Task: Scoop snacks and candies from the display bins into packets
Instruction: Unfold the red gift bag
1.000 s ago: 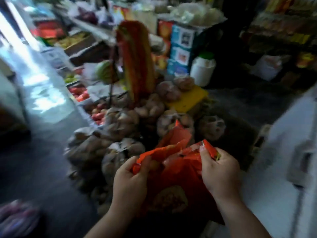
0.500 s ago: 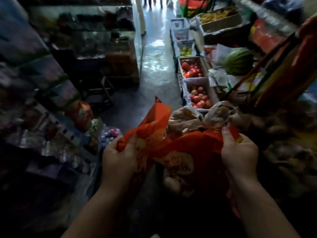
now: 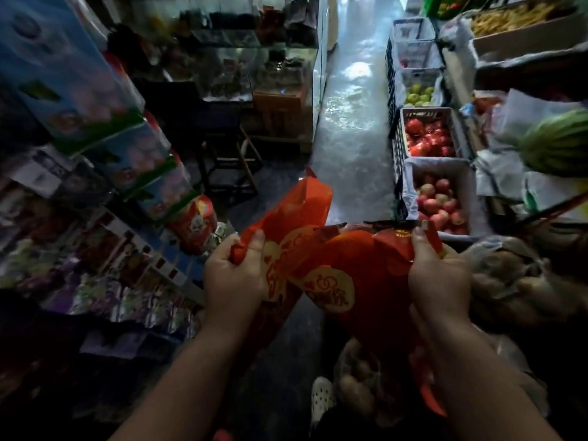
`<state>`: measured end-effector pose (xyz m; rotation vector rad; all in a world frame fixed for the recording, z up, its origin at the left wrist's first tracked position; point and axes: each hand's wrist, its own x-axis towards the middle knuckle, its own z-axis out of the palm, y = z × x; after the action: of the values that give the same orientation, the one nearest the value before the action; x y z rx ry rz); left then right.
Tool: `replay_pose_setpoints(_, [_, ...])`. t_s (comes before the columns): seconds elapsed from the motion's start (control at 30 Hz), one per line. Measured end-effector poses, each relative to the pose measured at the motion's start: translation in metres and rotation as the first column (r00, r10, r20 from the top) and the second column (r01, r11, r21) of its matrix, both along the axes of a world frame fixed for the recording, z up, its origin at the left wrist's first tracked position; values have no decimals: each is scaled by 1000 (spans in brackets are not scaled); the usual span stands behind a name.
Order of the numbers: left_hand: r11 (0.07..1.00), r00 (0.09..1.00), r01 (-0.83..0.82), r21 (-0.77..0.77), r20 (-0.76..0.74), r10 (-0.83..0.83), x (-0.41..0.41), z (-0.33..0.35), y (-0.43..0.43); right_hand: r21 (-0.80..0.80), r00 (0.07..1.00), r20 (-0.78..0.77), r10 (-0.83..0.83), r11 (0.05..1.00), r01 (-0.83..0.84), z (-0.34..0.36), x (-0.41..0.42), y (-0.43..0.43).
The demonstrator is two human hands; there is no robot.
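Hands grip one red-orange plastic bag (image 3: 334, 268) between them: my left hand (image 3: 234, 278) bunches its left edge, my right hand (image 3: 439, 275) pinches its right rim. Beyond the bag's right corner sits a crate of apples (image 3: 440, 202).

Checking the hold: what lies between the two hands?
In the head view, only the orange-red plastic bag stretches between the left hand and the right hand; each pinches an edge.
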<state>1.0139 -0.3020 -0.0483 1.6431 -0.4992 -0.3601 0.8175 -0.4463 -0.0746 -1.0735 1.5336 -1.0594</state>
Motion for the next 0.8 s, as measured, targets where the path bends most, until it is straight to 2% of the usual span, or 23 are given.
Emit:
replay_pose_setpoints(0.27, [998, 998, -57, -13, 8, 58, 77, 12, -116, -83, 985, 170, -30, 996, 45, 29, 98, -113])
replay_pose_setpoints(0.4, [999, 998, -43, -22, -43, 42, 123, 8, -180, -91, 964, 259, -51, 993, 77, 22, 144, -173])
replay_pose_setpoints(0.53, [1000, 1000, -3, -19, -28, 2, 176, -3, -253, -93, 964, 241, -109, 987, 134, 26, 201, -231])
replay_pose_setpoints(0.7, [999, 996, 34, 2, -83, -34, 251, -8, -338, -87, 960, 233, -154, 980, 178, 26, 268, -308])
replay_pose_setpoints(0.8, [997, 993, 68, -22, -97, -70, 285, -4, -387, -36, 956, 248, -156, 985, 171, 24, 297, -352])
